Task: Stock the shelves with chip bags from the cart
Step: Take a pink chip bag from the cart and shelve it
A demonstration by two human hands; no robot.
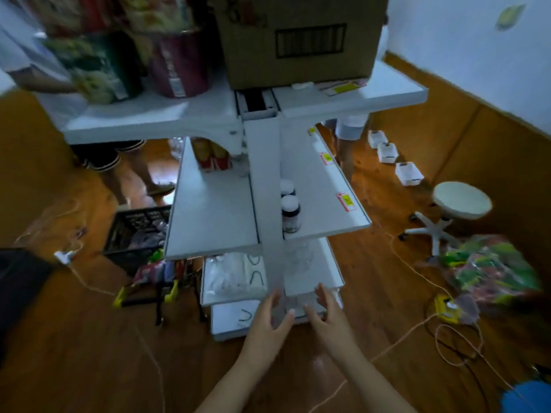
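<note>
Where white shelves [208, 210] taper down, left hand [265, 320], right hand [326, 315], both empty.

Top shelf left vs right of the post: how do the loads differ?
The top shelf's left half holds upright chip bags, glossy green and dark red; the right half holds one plain brown cardboard box. The bags stand several side by side; the box is a single block with a barcode. Both sit near the central post.

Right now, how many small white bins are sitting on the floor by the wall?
3, in a row along the wall: far bin, middle bin, near bin beside the stool. More may be hidden behind the shelf.
</note>
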